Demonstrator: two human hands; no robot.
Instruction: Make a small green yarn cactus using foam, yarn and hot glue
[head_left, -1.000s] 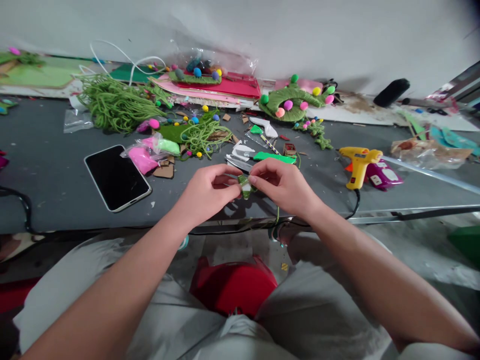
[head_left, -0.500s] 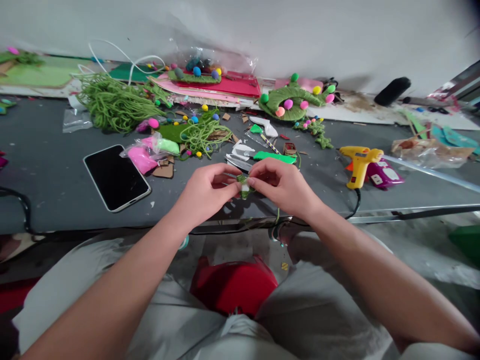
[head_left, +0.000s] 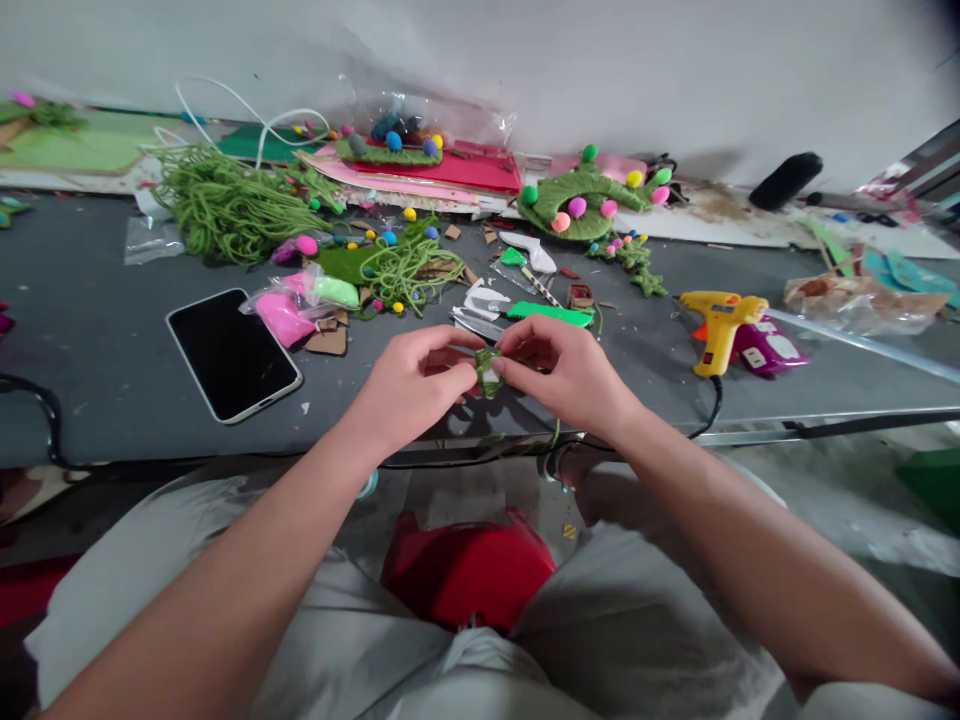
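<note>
Between my fingertips is a small green yarn-wrapped piece [head_left: 489,374] with a white patch in its middle. My left hand [head_left: 420,385] pinches its left side. On the other side, the thumb and fingers of my right hand [head_left: 566,372] are closed on it; its exact shape is partly hidden. A strand of green yarn [head_left: 556,432] hangs below my right hand. Just beyond my fingers lie a green-handled cutter [head_left: 550,315] and a metal blade, probably scissors [head_left: 478,325]. Light green yarn [head_left: 412,268] lies in loose loops farther back.
A phone [head_left: 234,355] lies left of my hands, beside bagged pink clay [head_left: 283,318]. To the right are a yellow glue gun [head_left: 720,325] and a purple power strip [head_left: 772,348]. A yarn heap [head_left: 229,205] and a green wreath with pompoms [head_left: 570,205] sit at the back.
My left fingertips have shifted slightly left along the piece, showing more of its left side. My right thumb has moved slightly over the white patch. The things on the table stay put.
</note>
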